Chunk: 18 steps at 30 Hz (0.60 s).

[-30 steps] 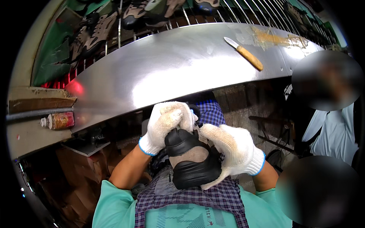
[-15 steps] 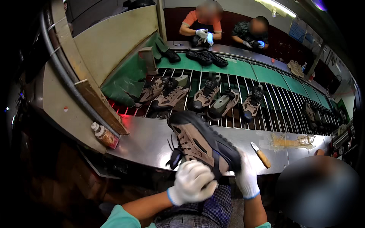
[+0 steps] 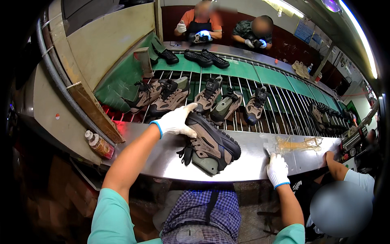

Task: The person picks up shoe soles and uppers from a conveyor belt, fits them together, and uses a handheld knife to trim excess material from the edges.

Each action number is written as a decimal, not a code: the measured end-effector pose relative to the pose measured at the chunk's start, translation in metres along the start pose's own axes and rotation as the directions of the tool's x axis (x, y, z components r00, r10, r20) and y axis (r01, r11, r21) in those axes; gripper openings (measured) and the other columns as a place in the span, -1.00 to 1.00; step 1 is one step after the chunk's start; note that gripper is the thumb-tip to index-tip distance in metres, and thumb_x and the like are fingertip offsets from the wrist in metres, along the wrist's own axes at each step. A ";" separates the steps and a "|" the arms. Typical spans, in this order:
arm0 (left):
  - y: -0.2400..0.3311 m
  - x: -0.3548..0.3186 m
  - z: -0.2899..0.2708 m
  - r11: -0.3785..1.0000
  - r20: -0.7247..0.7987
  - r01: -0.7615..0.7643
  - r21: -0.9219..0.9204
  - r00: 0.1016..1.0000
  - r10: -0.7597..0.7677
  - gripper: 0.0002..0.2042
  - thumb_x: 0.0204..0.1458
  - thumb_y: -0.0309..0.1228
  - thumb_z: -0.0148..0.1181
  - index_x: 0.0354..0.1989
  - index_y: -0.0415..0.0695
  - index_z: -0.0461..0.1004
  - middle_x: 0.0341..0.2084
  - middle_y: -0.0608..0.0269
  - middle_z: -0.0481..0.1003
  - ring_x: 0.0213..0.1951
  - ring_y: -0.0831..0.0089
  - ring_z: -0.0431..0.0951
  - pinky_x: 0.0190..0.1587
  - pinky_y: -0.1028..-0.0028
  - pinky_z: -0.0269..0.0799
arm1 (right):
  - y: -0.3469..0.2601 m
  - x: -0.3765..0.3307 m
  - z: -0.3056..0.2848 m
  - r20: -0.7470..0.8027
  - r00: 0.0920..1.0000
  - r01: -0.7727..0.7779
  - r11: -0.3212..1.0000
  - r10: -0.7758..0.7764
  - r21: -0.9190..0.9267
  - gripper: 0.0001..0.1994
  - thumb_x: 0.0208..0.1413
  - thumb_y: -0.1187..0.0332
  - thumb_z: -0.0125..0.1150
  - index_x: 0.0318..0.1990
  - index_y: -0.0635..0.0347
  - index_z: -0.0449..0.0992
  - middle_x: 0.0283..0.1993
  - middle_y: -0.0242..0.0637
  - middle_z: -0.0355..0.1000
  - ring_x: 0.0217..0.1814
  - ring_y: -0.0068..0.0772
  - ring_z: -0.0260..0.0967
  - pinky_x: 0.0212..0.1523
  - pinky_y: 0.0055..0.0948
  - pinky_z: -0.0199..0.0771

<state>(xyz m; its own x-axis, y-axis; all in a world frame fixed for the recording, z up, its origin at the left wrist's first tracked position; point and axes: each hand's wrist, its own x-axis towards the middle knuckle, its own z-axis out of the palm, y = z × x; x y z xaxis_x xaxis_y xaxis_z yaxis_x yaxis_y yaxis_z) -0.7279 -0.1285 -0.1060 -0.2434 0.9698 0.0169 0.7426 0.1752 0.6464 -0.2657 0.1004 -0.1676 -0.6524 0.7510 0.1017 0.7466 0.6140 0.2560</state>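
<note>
A tan-and-black sports shoe (image 3: 211,142) lies tilted on its side at the metal bench edge, its black sole turned up and away from me. A grey-green shoe last (image 3: 206,163) shows in its opening, and dark laces hang to the left. My left hand (image 3: 177,120), in a white glove with a blue cuff, grips the toe between thumb and fingers. Farther right, my gloved right hand (image 3: 278,168) is closed over the handle of a small knife. Only part of the knife's blade (image 3: 267,151) shows beyond the fingers; the handle is hidden.
Several similar shoes (image 3: 168,96) stand on the metal roller rack (image 3: 284,118) behind the bench. A bottle (image 3: 99,144) stands at the left by a wooden post. Yellowed tape (image 3: 298,144) covers the bench at right. One co-worker (image 3: 341,207) is close on my right; two sit across.
The shoe has come down from my raised hands onto the bench. My left hand has moved to its toe, while my right hand has left the heel and taken hold of the knife.
</note>
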 end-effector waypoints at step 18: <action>0.072 -0.021 0.013 0.974 0.331 0.035 0.224 0.937 -0.110 -0.07 -0.27 0.08 0.61 0.27 -0.26 0.45 0.00 -0.16 0.66 0.05 -0.11 0.68 0.12 0.11 0.59 | -0.147 0.048 -0.136 0.049 0.838 0.484 0.781 -0.544 0.395 -0.61 0.43 0.03 0.16 -0.02 0.25 0.50 -0.35 0.09 0.62 -0.30 0.17 0.64 -0.24 0.05 0.62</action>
<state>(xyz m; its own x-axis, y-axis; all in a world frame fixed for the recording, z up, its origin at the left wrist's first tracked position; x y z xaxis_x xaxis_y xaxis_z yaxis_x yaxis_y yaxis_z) -0.6608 -0.1338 -0.0697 -0.1032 0.9457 -0.3083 0.8543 0.2430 0.4595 -0.4241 0.0130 -0.0699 -0.9464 0.3066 -0.1010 0.3182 0.9390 -0.1304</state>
